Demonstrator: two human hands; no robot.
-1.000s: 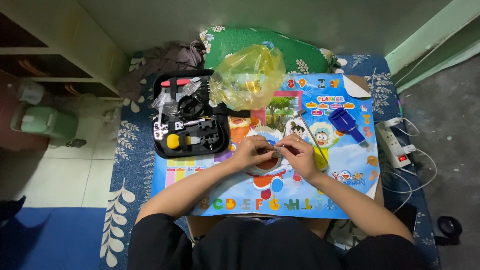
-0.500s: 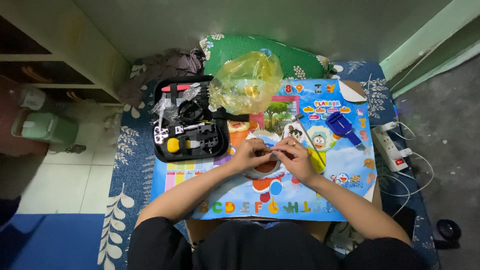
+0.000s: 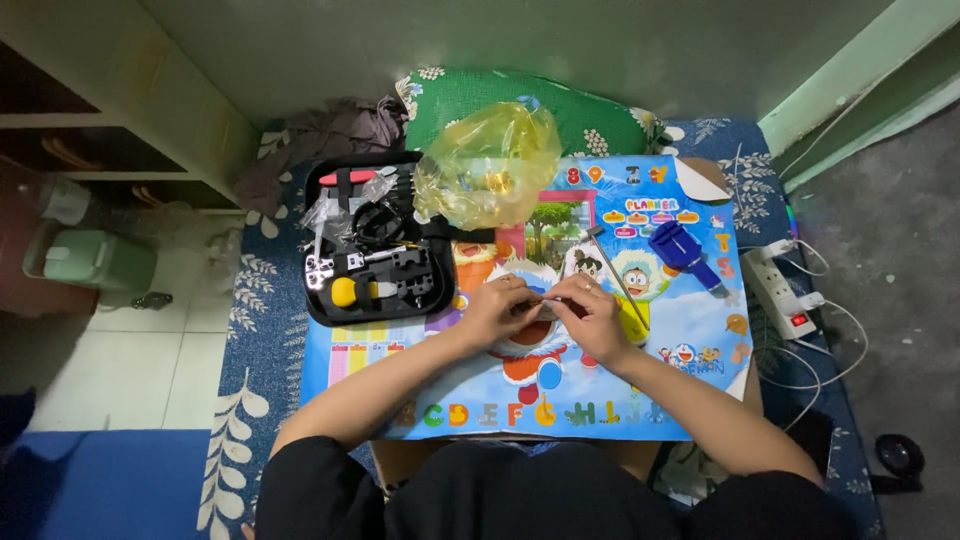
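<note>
Rug: a blue rug with pale leaf patterns runs down the left of the frame, under the bench.
Bench top: a bright cartoon poster with alphabet letters covers the bench across the centre and right.
Cushion: a green flowered cushion lies along the top centre, with a dark cloth just left of it.
Bag: a crumpled yellow plastic bag sits above the hands, overlapping the poster's upper edge.
Tool case: an open black tool case lies left of centre, holding small tools — one with a yellow handle.
Power strip: a white power strip rests at the right edge.
Blue tool: a blue holder lies upper right of the hands.
Left hand: the left hand, fingers curled, pinches a small metal piece at mid-frame.
Right hand: the right hand meets it there, fingertips pressed on the same piece — too small to identify.
</note>
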